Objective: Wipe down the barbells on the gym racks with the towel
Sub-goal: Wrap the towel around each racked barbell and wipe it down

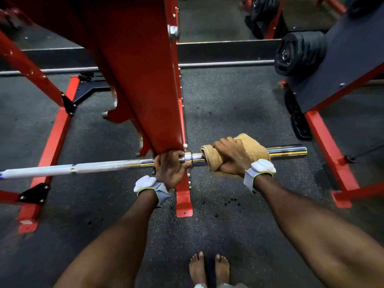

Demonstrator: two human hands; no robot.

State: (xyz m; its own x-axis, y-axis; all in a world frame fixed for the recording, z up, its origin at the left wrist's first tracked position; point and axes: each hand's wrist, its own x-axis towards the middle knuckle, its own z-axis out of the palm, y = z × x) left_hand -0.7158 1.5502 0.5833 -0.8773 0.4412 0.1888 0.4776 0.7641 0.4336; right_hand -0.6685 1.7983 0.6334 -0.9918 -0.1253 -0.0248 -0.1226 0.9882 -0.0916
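A steel barbell [104,165] lies level across the red rack [133,80], running from the left edge to a chrome sleeve end at the right. My left hand [169,168] grips the bar just below the rack upright, next to the collar. A tan towel [252,145] is wrapped over the chrome sleeve. My right hand [230,156] is closed around the towel and the sleeve together. Both wrists carry white and grey bands.
Black weight plates [299,53] hang on a dark storage frame at the right. Red base rails [56,140] run along the dark rubber floor on both sides. A second bar [226,63] lies farther back. My bare feet [208,269] stand below the sleeve.
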